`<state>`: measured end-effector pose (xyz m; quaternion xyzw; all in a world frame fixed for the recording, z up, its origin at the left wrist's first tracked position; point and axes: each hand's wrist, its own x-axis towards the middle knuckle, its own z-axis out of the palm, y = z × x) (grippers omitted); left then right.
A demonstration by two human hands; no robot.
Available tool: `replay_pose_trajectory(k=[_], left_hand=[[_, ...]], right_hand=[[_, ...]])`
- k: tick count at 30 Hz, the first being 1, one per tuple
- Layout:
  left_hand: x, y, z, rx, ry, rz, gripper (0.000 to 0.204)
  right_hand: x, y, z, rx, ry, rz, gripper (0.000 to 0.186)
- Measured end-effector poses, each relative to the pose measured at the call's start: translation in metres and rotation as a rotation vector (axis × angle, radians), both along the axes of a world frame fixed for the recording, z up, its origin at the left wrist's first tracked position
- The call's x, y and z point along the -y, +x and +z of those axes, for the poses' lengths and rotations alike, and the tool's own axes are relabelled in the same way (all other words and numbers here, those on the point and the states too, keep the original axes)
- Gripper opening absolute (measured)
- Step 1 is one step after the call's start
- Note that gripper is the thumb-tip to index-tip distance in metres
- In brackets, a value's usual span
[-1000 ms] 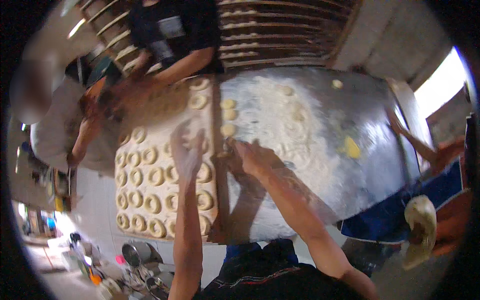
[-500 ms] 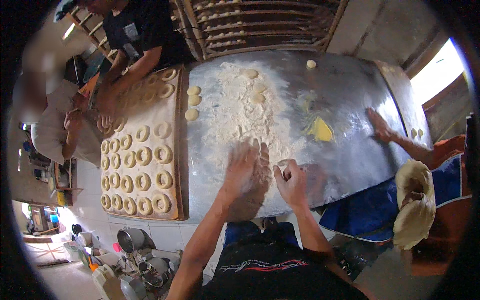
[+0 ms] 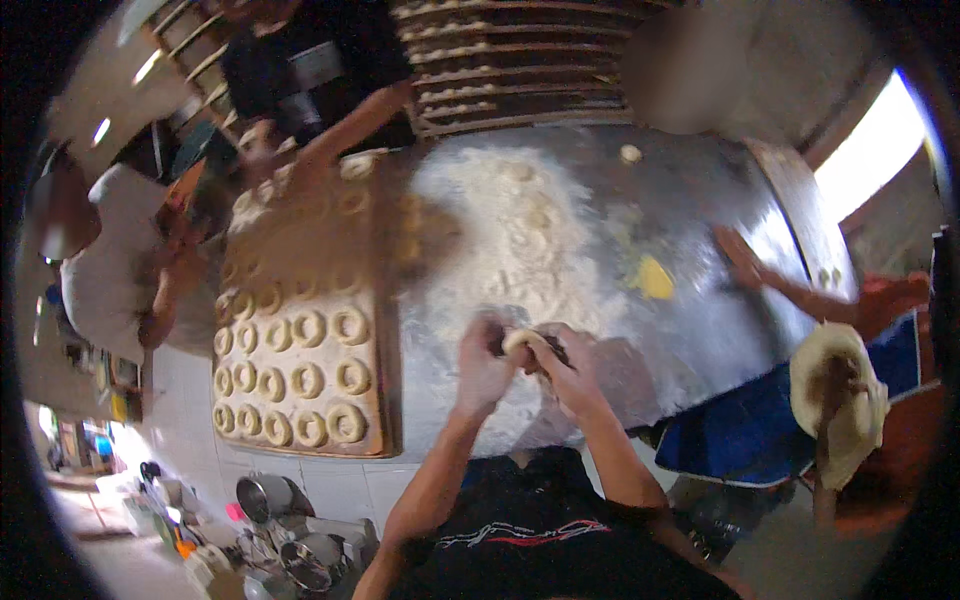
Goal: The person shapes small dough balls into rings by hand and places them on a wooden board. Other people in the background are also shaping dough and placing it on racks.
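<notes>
A small dough piece is being pinched at frame centre, fingers of the left hand and right hand curled closed on it, over the floured metal table. Dough rings are being kept on the wooden board at left.

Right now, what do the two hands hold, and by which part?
A small piece of dough, pinched between left hand and right hand at its sides.
</notes>
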<state>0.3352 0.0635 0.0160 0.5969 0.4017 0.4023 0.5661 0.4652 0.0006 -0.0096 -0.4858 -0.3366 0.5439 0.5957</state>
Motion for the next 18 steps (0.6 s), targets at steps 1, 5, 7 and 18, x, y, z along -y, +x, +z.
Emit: replay_pose_trajectory(k=[1,5,7,18], left_hand=[[-0.003,-0.006,0.002,0.006,-0.044,-0.016,0.037],[-0.024,-0.052,0.014,-0.094,-0.036,-0.277,0.056],[-0.031,-0.06,0.017,-0.297,0.203,-0.1,0.059],[-0.012,-0.033,-0.013,0.251,-0.263,-0.1,0.067]], right_hand=[[-0.002,-0.006,0.004,0.173,0.014,-0.062,0.029],[-0.008,-0.024,0.019,0.164,0.006,0.063,0.028],[-0.012,-0.034,0.024,0.357,0.06,0.045,0.029],[-0.006,-0.022,0.007,1.556,0.126,-0.125,0.038]])
